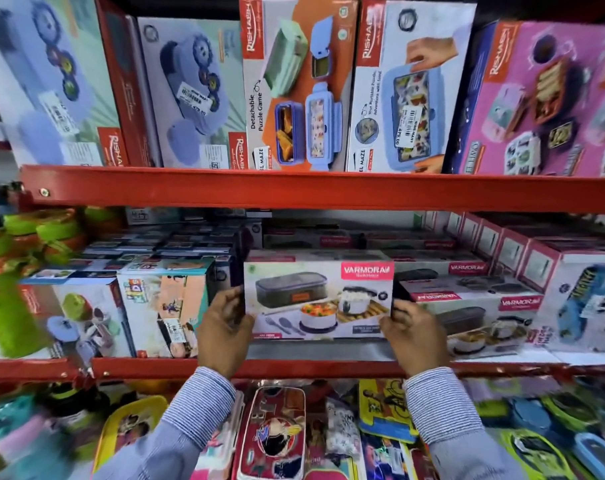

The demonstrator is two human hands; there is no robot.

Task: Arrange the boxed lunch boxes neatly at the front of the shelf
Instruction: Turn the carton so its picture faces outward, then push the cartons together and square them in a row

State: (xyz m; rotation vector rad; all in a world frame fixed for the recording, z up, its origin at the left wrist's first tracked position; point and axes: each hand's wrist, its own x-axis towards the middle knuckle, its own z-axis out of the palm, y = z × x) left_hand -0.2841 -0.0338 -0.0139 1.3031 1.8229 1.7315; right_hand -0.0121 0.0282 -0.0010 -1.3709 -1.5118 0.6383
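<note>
Red shop racking fills my view, and nearest to me, below my wrists, a lower tier is crowded with printed pouches and loose lunch boxes. Both striped sleeves reach up and forward over the red shelf lip (328, 368) of the middle tier. My left hand (225, 332) is closed on the left short end of the Varmora box (318, 301), thumb on the printed face, the other fingers hidden round the side; my right hand (413, 336) clamps the right end in the same way, so the box lies directly between my palms with its long axis running left to right, parallel to the lip. It stands upright on its long edge, face toward me, a little way behind the lip with bare shelf showing beneath it, so I judge the coming move to be a straight pull toward me, both hands equally near. Just right of my right hand a second Varmora box (474, 313) sits slightly further back and tilted; left of my left hand stands a peach-coloured box (166, 306). Behind my grip more cartons are stacked flat. Furthest, above the upper red beam (294, 188), large Rishabh boxes (297, 84) stand face out
</note>
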